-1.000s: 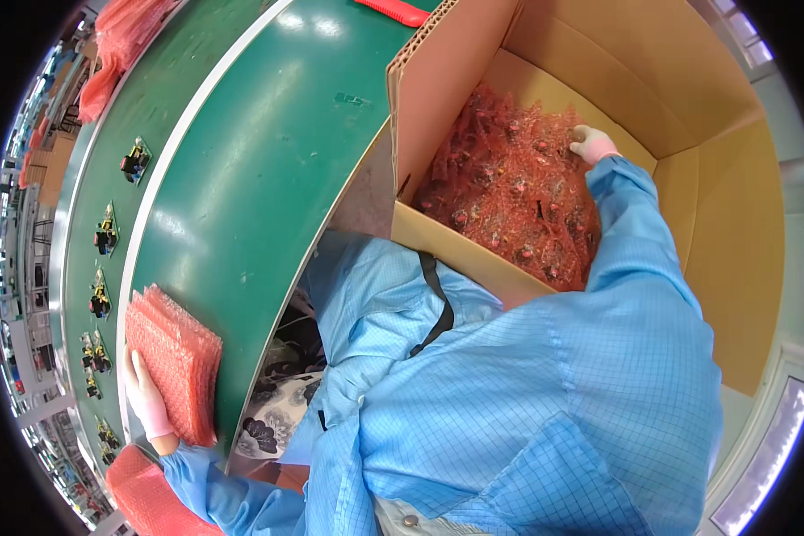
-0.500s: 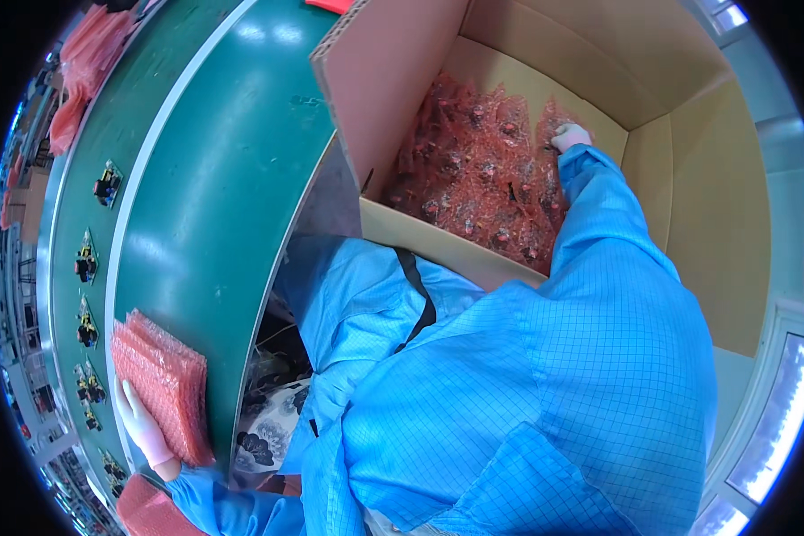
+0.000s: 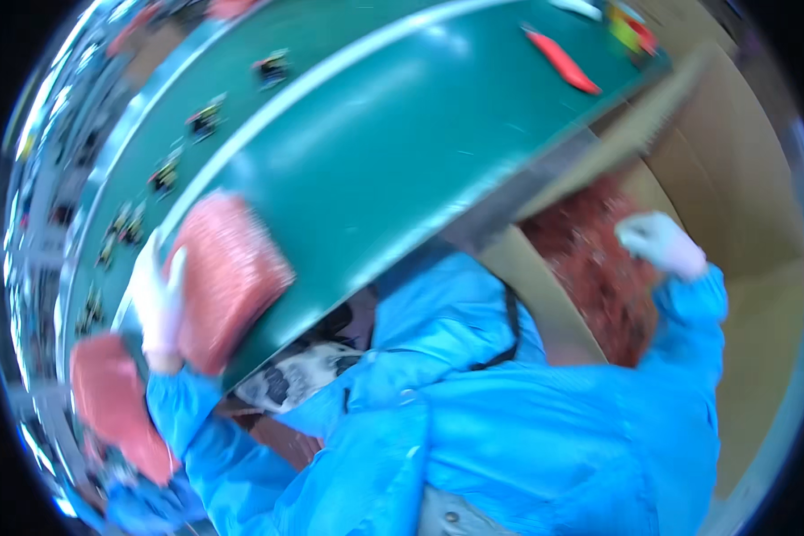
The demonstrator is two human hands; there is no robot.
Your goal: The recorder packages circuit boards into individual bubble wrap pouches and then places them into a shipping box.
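My left hand [image 3: 158, 299], in a white glove, lies at the edge of a stack of pink bubble-wrap bags [image 3: 228, 281] on the green work surface. Its fingers are stretched out and its thumb is apart, against the side of the stack. My right hand [image 3: 661, 244], also gloved, is over the open cardboard box [image 3: 545, 290]. Its fingers look bent, but motion smears them, and I see nothing held. Beneath it, many items wrapped in pink bubble wrap [image 3: 598, 268] fill the bottom of the box.
A green conveyor belt [image 3: 232, 80] runs beyond the work surface [image 3: 375, 170], carrying several small black-and-yellow assemblies [image 3: 207, 118]. A red tool [image 3: 563, 61] lies at the far right, near a yellow-and-red object [image 3: 632, 34]. More pink bags [image 3: 121, 402] sit at the lower left.
The view has swung round. My right hand has come off the wrapped items toward me. My left hand stays beside the bag stack, its thumb now spread from the fingers.
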